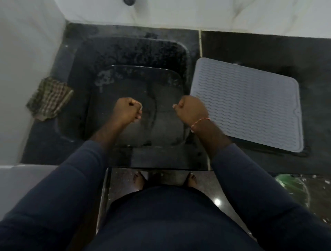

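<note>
The left hand (126, 112) and the right hand (190, 110) are both held over the deep black rectangular stone sink (136, 52), well apart from each other and near its front edge. On each hand the fingers are curled tight into a fist and, as far as I can see, they hold nothing. The small pale spots at the thumbs look like nails.

The sink is set in the black stone counter (250, 44) directly in front of the person. I judge it is fixed, hard and heavy, so it is to be wiped and not lifted. Its walls and floor carry pale wet marks, and they are probably slippery under the fingers.

The crumpled brown-and-green checked cloth (49, 100) lies on the counter just beside the left rim. It should be soft, light and easy to take by pinching a raised fold.

The grey ribbed silicone mat (247, 104) lies flat to the right of the sink. It looks flexible.

The dark tap (129, 1) is cut off by the top edge. The drain is hard to make out in the dim basin. A green shape (290, 189) lower right is too blurred to name.
</note>
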The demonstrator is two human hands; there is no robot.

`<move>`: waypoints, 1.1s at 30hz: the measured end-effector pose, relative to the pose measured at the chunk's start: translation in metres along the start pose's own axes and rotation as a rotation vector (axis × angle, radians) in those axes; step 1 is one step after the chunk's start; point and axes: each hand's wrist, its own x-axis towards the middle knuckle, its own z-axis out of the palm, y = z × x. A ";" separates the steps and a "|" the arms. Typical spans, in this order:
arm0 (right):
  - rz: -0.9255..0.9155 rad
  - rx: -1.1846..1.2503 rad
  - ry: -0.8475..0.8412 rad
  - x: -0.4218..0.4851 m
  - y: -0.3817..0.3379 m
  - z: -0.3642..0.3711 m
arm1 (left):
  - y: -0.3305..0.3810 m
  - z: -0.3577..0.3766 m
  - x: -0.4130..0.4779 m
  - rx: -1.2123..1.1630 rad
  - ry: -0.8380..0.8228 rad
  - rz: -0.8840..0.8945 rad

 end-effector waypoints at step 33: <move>0.231 0.985 -0.039 -0.057 -0.009 -0.011 | 0.056 0.056 -0.059 -0.659 -0.533 -0.141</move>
